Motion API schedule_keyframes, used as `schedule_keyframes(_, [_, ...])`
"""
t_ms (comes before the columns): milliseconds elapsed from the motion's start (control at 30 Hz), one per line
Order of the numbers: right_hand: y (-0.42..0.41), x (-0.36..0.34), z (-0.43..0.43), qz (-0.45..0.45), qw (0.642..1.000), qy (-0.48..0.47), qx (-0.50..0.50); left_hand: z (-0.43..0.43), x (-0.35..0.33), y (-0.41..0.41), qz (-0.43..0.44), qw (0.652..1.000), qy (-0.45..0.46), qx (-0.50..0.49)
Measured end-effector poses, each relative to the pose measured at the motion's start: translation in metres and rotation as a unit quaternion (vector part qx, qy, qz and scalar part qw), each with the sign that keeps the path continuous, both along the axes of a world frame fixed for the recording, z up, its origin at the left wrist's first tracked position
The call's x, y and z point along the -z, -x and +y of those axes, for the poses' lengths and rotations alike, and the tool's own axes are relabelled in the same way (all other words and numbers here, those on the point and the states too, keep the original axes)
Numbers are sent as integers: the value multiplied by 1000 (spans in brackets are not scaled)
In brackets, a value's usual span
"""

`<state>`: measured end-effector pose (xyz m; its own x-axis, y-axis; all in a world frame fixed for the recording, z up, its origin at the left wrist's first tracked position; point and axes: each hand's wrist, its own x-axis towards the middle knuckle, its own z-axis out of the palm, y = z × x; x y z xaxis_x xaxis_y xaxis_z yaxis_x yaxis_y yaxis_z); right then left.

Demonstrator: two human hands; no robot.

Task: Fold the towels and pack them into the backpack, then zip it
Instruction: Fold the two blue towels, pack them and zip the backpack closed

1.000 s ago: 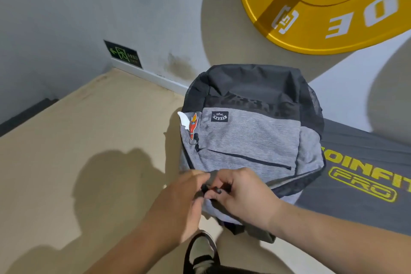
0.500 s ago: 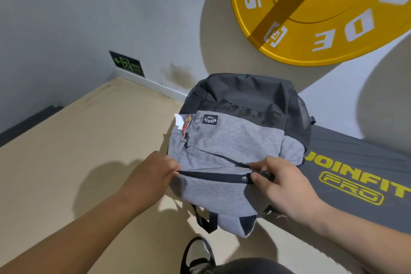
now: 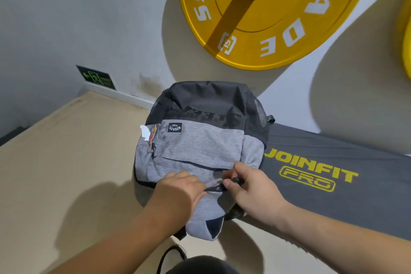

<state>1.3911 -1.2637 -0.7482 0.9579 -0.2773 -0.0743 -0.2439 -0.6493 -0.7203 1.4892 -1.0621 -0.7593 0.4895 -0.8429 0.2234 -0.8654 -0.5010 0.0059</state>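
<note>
- Two hands work on the front of the backpack (image 3: 200, 144), low on its grey panel.
- Left hand (image 3: 180, 187): lies on the grey fabric with its fingers bent, the fingertips holding the cloth at the left end of the zipper (image 3: 214, 188).
- Right hand (image 3: 251, 187): thumb and forefinger pinch the black zipper pull (image 3: 235, 181), just right of the left hand's fingertips.
- Zipper: only a short dark length of track shows, between the two hands.
- Backpack position: it sits on the beige floor (image 3: 66, 162), black upper section toward the wall (image 3: 89, 18), grey lower section toward the person. Its right side overlaps the left end of the grey mat (image 3: 355, 196).
- Backpack details: a black logo patch (image 3: 174, 127) sits at the upper left of the grey panel. A white and orange charm (image 3: 149, 137) hangs at the left edge. A second, closed zipper line crosses the panel above the hands.
- Mat: it lies along the wall to the right and bears "JOINFIT PRO" in yellow.
- Wall fittings: a yellow weight plate (image 3: 266, 35) hangs on a peg above the backpack. The edge of another yellow plate (image 3: 406, 40) shows at the right border. A green exit sign (image 3: 95, 77) is fixed low on the left.
- Lower border: a shoe (image 3: 179, 252) is partly in view on the floor beneath the forearms.
</note>
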Motion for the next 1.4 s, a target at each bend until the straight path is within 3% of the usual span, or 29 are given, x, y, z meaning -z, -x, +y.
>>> schedule_keyframes(100, [-1,5,-36,1,997,-5,82,7,3,-4,36,999,9,-9])
schedule_keyframes(300, [-11,10,-106,34,982,37,184,10,-2,-3,4,1000,1,-29])
schedule_keyframes(533, [-23,34,-134,79,973,84,202,4,0,-7,0,999,-9,-34])
schedule_keyframes(633, [-29,38,-151,75,972,80,210,1,3,-11,52,998,-19,-43])
schedule_keyframes(833, [-42,45,-151,70,965,24,252,2,3,-12,75,996,-56,-12])
schedule_keyframes(900, [-46,42,-142,71,963,15,260,3,0,-10,115,985,-115,-47])
schedule_keyframes(1000, [-48,35,-123,57,957,97,267,2,3,-12,178,970,-122,-108])
schedule_keyframes(1067, [-48,29,-108,-46,957,212,191,0,1,-17,203,959,-145,-136])
schedule_keyframes(1133, [-47,25,-93,-134,946,294,23,-4,1,-20,225,948,-164,-150])
schedule_keyframes(1233, [-41,35,-75,-67,919,354,-160,-11,8,-28,249,939,-179,-155])
schedule_keyframes(1400, [-45,48,-63,34,926,339,-164,-12,18,-59,247,938,-186,-153])
